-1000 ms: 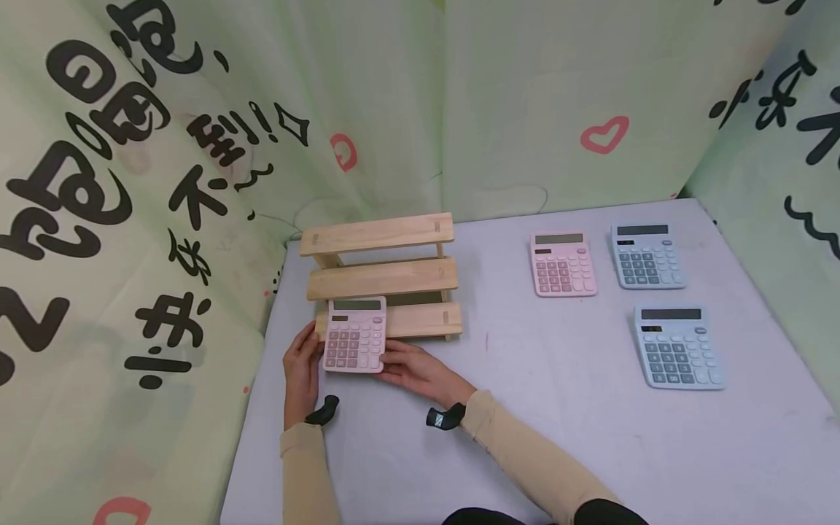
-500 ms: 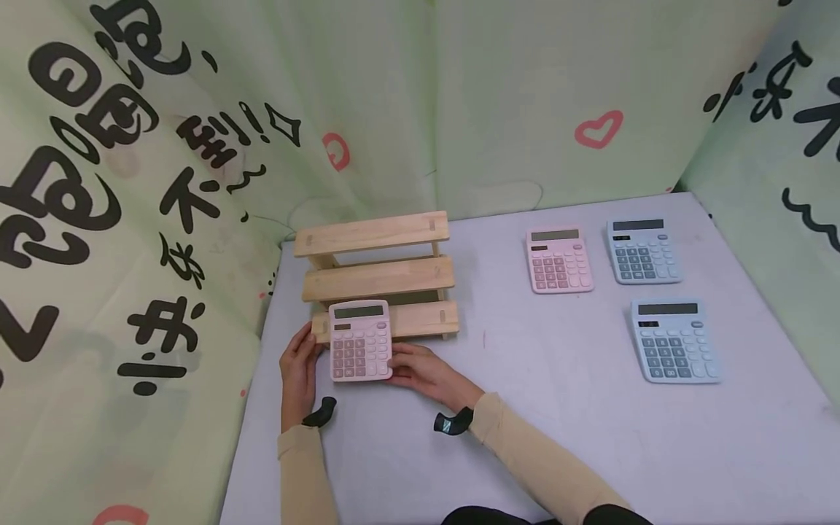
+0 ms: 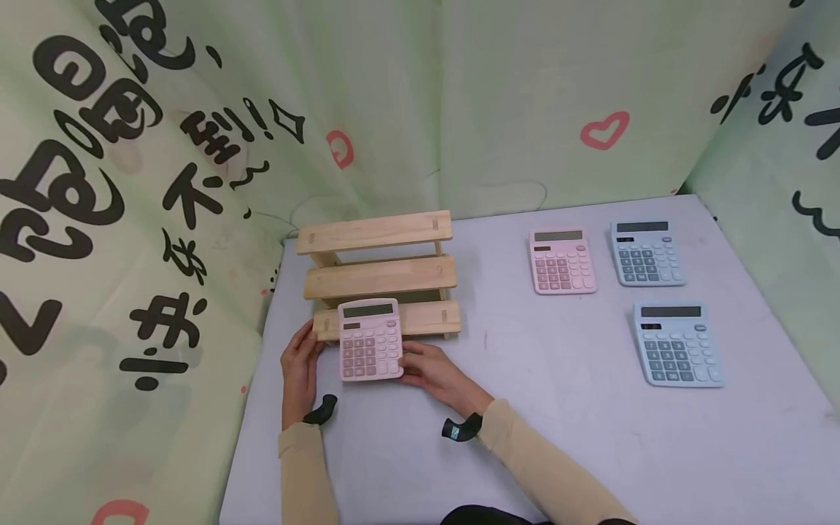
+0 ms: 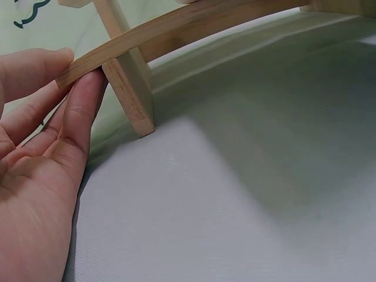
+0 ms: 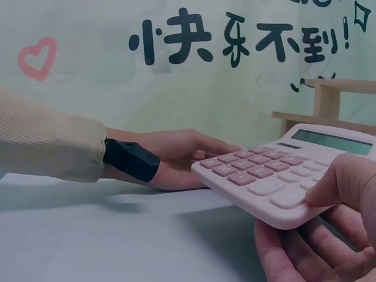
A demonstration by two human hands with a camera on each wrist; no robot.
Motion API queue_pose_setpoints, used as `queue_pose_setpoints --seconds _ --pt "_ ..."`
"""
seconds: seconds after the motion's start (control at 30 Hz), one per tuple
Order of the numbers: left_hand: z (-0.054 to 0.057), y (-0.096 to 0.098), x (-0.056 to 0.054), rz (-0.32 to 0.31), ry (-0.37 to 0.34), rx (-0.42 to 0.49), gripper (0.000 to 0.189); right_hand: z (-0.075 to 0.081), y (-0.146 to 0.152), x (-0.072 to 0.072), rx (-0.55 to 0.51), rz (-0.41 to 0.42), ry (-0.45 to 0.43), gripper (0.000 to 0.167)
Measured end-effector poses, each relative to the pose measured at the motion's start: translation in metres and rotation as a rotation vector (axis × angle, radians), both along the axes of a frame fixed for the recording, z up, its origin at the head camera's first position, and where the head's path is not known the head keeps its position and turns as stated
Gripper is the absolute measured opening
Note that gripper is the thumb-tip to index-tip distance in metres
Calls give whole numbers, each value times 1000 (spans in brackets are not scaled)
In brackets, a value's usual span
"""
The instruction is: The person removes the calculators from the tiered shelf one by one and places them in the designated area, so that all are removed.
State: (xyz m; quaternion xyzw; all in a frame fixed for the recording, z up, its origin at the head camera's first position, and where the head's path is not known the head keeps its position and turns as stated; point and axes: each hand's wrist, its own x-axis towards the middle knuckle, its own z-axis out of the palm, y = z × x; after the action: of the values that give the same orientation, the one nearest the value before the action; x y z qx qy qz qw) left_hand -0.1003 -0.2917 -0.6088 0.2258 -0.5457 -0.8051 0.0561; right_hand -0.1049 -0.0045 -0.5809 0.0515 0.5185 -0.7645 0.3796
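Note:
My right hand (image 3: 441, 374) grips a pink calculator (image 3: 370, 346) by its right edge, thumb on top and fingers underneath, as the right wrist view shows. The calculator is tilted, its screen end overlapping the lowest slat of a three-tier wooden rack (image 3: 380, 277) in the head view. In the right wrist view its keypad end (image 5: 252, 176) is raised above the table. My left hand (image 3: 300, 368) pinches the left end of the lowest slat (image 4: 170, 35), thumb above and fingers below. The rack's leg (image 4: 130, 97) stands just beside those fingers.
Another pink calculator (image 3: 563, 262) lies at the back right of the white-covered table (image 3: 525, 437). Two blue calculators (image 3: 648, 254) lie further right, one in front of the other. A green printed curtain (image 3: 512, 109) hangs behind and along both sides.
My right hand has shifted the pink calculator to the right and slightly toward me along the lowest slat. The left hand stays on the slat's left end.

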Motion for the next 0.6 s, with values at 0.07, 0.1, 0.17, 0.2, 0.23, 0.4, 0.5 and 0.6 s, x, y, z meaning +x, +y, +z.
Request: queue_pose_setpoints --seconds 0.07,0.1,0.17,0.2,0.23,0.4,0.5,0.6 --pt "0 0 0 7 -1 5 49 1 3 1 15 2 13 54" --pt "0 0 0 11 -3 10 49 1 5 2 21 6 22 54" --pt "-1 1 1 16 -8 14 49 0 7 3 33 5 33 53" --pt "-1 1 1 19 -10 15 48 0 9 4 37 3 42 52" --pt "-1 1 1 22 -9 16 48 0 10 5 44 1 51 52" --pt "0 2 0 22 -1 11 48 2 18 9 78 -20 96 49" --pt "1 2 -1 21 -1 7 47 3 24 12 99 -29 122 49" --pt "1 2 -1 19 2 -1 47 6 31 14 116 -35 142 49"
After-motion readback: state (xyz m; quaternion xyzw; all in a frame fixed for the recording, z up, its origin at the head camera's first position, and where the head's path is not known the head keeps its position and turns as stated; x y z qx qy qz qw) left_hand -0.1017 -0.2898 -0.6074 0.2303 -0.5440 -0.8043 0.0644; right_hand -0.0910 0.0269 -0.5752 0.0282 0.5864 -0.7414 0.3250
